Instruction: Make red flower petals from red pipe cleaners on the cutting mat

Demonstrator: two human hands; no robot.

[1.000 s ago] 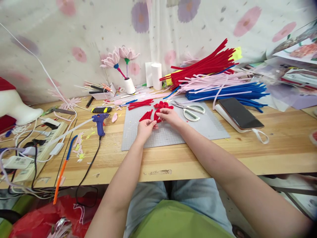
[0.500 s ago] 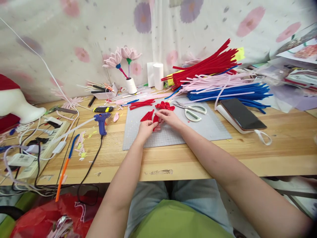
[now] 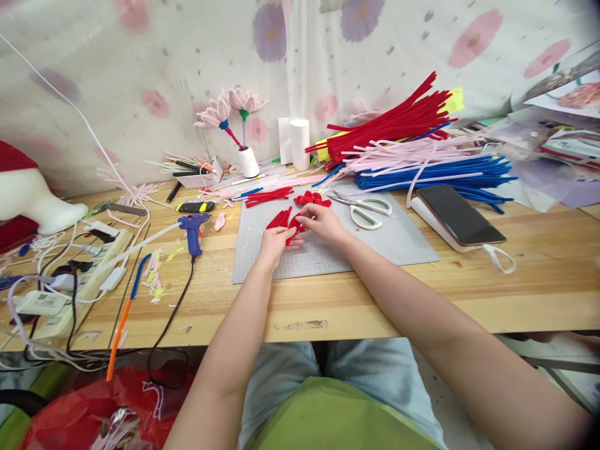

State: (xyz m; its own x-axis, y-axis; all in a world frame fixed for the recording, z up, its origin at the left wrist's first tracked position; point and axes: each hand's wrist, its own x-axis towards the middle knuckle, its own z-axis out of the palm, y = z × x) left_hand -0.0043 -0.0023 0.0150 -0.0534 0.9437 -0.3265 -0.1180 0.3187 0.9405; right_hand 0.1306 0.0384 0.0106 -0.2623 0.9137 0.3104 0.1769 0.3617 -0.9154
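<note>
Over the grey cutting mat (image 3: 398, 245), my left hand (image 3: 275, 245) pinches a small red fuzzy pipe cleaner piece (image 3: 294, 224), its other fingers stretched out beneath. The fingertips of my right hand (image 3: 323, 223) are closed on the upper right of the same piece. Its exact shape is partly covered by my fingers. Just behind the left hand lies a bunch of short red pipe cleaners (image 3: 280, 218), with longer cut red strips (image 3: 269, 196) farther back. Looped red pieces (image 3: 313, 199) sit behind my right hand. To their right rest scissors (image 3: 366, 217) with pale handles, blades apart.
A blue glue gun (image 3: 191, 232) stands at the left, its black cord hanging over the table edge. A power strip (image 3: 89, 281) crowded with cables is farther left. Red, pink and blue pipe cleaner bundles (image 3: 431, 172) are piled behind a phone (image 3: 462, 214) at the right.
The red piece has turned and shifted slightly away from me. My left fingers have spread out below it, and my right hand has moved a little to the left at its fingertips.
</note>
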